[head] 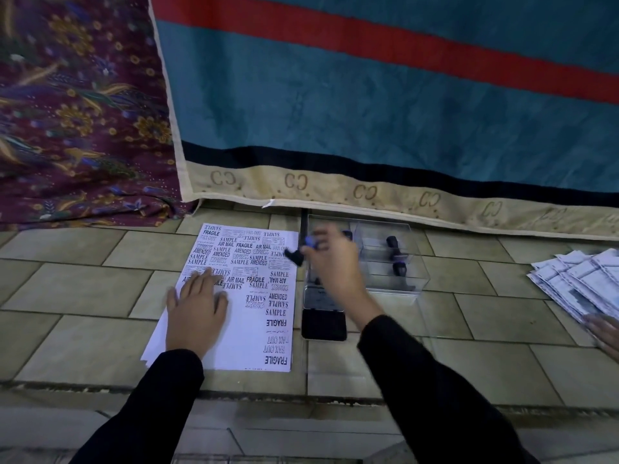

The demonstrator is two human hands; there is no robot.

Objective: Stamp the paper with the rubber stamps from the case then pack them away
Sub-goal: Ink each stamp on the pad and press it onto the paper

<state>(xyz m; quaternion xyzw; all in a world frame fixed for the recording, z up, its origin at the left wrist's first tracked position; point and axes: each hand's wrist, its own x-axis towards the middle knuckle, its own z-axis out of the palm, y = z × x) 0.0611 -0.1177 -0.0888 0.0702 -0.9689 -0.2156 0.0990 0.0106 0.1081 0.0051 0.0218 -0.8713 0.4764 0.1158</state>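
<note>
A white sheet of paper (254,326) covered with black stamped words lies on the tiled floor. My left hand (197,306) rests flat on its left half, fingers spread. My right hand (331,262) hovers at the paper's right edge and pinches a rubber stamp (303,251) with a blue top and black base; the hand is blurred. To the right stands a clear plastic case (415,272) with two dark stamps (395,256) inside. A black ink pad (323,324) lies in front of the case.
A teal blanket with a red stripe (385,95) and a patterned maroon cloth (77,105) lie beyond the paper. A fan of printed sheets (579,283) sits at the far right, with another person's hand (604,333) at its edge.
</note>
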